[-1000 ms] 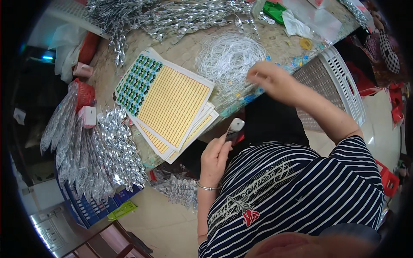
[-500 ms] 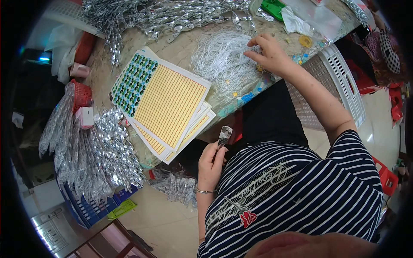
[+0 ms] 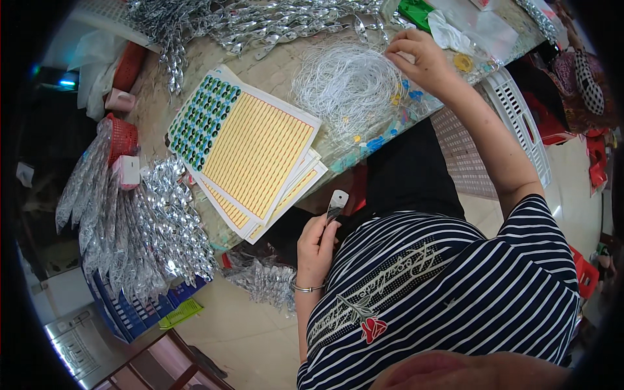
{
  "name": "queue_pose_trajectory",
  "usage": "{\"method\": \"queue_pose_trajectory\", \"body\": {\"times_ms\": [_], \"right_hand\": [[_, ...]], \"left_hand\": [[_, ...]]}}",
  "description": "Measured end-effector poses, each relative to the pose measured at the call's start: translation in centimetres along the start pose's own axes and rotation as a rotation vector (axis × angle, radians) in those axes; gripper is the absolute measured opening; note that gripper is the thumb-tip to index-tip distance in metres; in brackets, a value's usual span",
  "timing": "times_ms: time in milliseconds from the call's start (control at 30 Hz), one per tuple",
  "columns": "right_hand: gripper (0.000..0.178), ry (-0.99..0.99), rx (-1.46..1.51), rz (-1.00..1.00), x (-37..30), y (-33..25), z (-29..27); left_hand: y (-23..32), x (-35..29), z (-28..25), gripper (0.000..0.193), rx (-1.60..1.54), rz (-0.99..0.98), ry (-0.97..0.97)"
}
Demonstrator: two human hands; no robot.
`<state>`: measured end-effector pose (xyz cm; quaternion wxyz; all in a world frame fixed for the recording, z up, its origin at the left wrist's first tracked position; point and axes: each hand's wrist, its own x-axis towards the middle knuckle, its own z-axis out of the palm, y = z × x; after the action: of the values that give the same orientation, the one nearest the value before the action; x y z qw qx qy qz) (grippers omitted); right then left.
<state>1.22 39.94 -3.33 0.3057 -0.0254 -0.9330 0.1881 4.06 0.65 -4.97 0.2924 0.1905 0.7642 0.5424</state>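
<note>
Along the counter's (image 3: 273, 75) near edge: sheet stack (image 3: 257, 153), with the thread tangle (image 3: 348, 91) to its right. Right hand (image 3: 424, 60) by the tangle's right side, fingers half curled, hold unclear; left hand (image 3: 314, 250) just off that edge, closed around a silver strip (image 3: 337, 201).

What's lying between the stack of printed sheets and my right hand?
In the head view, a loose tangle of white string lies on the table between the stack of printed sheets and your right hand.
</note>
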Motion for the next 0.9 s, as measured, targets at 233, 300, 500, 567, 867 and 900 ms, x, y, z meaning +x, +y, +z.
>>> {"method": "queue_pose_trajectory", "body": {"times_ms": [233, 300, 500, 567, 867, 900], "right_hand": [[0.015, 0.01, 0.213, 0.273, -0.1, 0.9, -3.5], [0.02, 0.013, 0.262, 0.405, -1.0, 2.1, -4.3], [0.026, 0.055, 0.567, 0.546, -1.5, 4.5, -5.9], [0.025, 0.044, 0.574, 0.539, -1.9, 5.0, -5.8], [0.017, -0.101, -0.03, 0.44, -5.2, 6.3, -3.5], [0.018, -0.128, -0.022, 0.431, -5.5, 6.8, -3.3]], "left_hand": [[-0.2, -0.4, -0.2, 0.016, 0.046, 0.023, 0.028], [-0.4, -0.5, -0.2, 0.016, 0.046, 0.02, 0.037], [-1.0, -0.4, -0.3, 0.016, 0.028, 0.016, 0.054], [-1.1, -0.3, -0.3, 0.016, 0.043, 0.018, 0.046], [-1.6, -0.5, -0.2, 0.016, 0.055, -0.028, 0.052], [-1.6, -0.4, -0.2, 0.016, 0.055, -0.026, 0.047]]}}
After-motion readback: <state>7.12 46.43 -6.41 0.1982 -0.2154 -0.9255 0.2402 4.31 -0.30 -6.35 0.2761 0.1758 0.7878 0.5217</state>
